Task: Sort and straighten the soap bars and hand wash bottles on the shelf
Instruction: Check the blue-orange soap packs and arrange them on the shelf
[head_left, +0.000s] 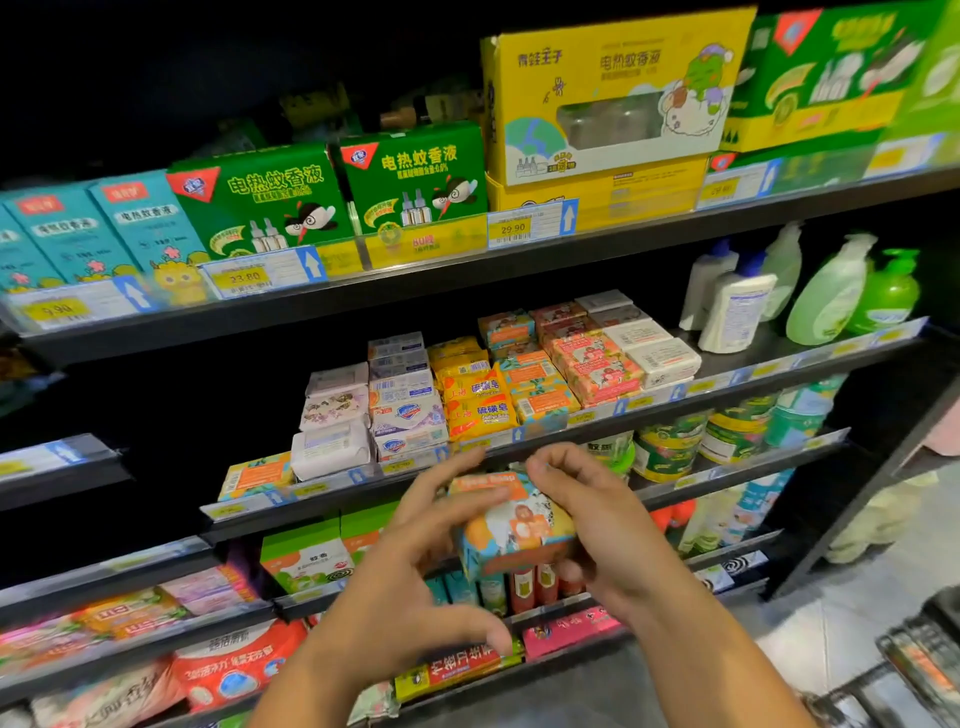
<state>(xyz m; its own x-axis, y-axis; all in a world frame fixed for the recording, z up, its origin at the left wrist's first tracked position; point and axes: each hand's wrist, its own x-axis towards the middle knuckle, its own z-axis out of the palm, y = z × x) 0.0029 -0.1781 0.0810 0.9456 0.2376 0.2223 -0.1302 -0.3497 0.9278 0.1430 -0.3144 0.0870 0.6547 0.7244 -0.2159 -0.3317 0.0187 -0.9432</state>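
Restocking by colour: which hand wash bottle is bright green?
The rightmost bottle, green pump too; beside it stand pale green bottles and white bottles.

Green mosquito-liquid boxes (332, 195) above

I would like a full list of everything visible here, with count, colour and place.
held soap bar: one, orange-blue-white, between both hands
shelf soap bars: many, white, yellow, orange, middle shelf
hand wash bottles: five, two white, two pale green, one bright green, right of the soaps
boxes: several, teal, green, yellow, top shelf
tins: several, green, shelf below the soaps
price tags: several, yellow and white, shelf edges
left hand: one, fingers touch the held bar
right hand: one, grips the held bar
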